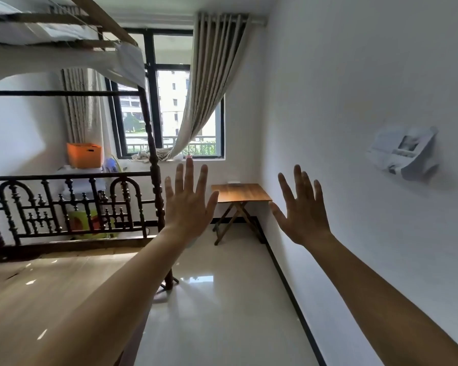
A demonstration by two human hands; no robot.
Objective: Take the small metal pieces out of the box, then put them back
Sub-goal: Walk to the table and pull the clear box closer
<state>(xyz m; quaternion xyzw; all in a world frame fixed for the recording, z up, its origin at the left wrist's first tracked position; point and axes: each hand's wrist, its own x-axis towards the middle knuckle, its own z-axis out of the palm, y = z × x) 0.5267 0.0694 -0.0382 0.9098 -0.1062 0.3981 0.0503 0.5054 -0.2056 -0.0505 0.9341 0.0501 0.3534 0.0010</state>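
Note:
My left hand is raised in front of me at arm's length, back of the hand toward me, fingers spread, holding nothing. My right hand is held up the same way to its right, fingers apart and empty. Beyond and between the hands stands a small wooden folding table in the room's corner, with a small flat pale object at its far edge. I see no small metal pieces, and I cannot tell whether that object is the box.
A dark carved bed frame with a wooden platform fills the left. An orange bin sits beyond it near the window with curtains. A white wall with a mounted device runs along the right. Glossy tiled floor lies ahead.

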